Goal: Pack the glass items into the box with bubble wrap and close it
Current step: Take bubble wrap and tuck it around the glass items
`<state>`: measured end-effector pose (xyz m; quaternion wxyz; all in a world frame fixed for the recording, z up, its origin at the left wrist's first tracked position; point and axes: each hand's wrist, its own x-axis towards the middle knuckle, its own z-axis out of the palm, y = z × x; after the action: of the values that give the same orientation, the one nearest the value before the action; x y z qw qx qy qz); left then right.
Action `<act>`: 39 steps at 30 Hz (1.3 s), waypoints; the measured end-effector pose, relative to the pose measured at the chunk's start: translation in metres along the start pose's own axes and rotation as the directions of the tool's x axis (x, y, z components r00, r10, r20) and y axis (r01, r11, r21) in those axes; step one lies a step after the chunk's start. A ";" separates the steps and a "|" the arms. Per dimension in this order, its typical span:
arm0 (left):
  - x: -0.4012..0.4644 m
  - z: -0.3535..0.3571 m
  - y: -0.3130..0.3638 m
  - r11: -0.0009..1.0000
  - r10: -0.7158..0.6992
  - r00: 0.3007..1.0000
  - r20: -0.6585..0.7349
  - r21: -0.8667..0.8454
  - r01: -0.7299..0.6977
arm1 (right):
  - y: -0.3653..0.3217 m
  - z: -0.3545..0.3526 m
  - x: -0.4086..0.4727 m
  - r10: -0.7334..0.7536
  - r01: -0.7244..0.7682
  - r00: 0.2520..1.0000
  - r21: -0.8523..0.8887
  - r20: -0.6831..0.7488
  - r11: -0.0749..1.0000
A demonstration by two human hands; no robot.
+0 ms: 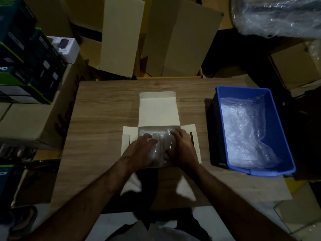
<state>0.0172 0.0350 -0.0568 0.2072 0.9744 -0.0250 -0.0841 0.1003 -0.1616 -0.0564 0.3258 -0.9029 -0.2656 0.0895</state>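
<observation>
A small white cardboard box [159, 110] lies open in the middle of the wooden table, its lid flap folded away from me and its side flaps spread out. Inside it lie glass items wrapped in bubble wrap [160, 145]. My left hand [140, 150] presses down on the left part of the wrapped bundle with spread fingers. On the right part rests my right hand [180, 148], fingers curved over the wrap. How many glass pieces are under the wrap is hidden.
A blue plastic bin [225, 94] with more bubble wrap [245, 129] stands on the table to the right. Large cardboard boxes [121, 35] stand behind the table. Stacked dark retail boxes [26, 63] sit at the left, and a plastic-wrapped bundle [278, 14] at top right.
</observation>
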 end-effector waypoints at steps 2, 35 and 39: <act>0.004 -0.012 0.008 1.000 -0.012 1.000 -0.022 0.019 0.013 | -0.004 -0.001 0.006 0.007 0.003 0.994 -0.089 0.110 0.996; 0.001 -0.021 0.000 0.990 0.009 0.994 0.112 0.140 -0.025 | -0.005 -0.014 0.050 0.027 0.306 0.777 -0.416 0.628 0.856; 0.003 -0.021 0.007 0.998 0.030 0.998 0.058 0.060 -0.034 | -0.019 -0.013 0.061 0.201 0.138 0.713 -0.416 0.672 0.899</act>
<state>0.0234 0.0368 -0.0351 0.1777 0.9769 -0.0490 -0.1078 0.1479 -0.1237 -0.0334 -0.0120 -0.8544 -0.3661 0.3686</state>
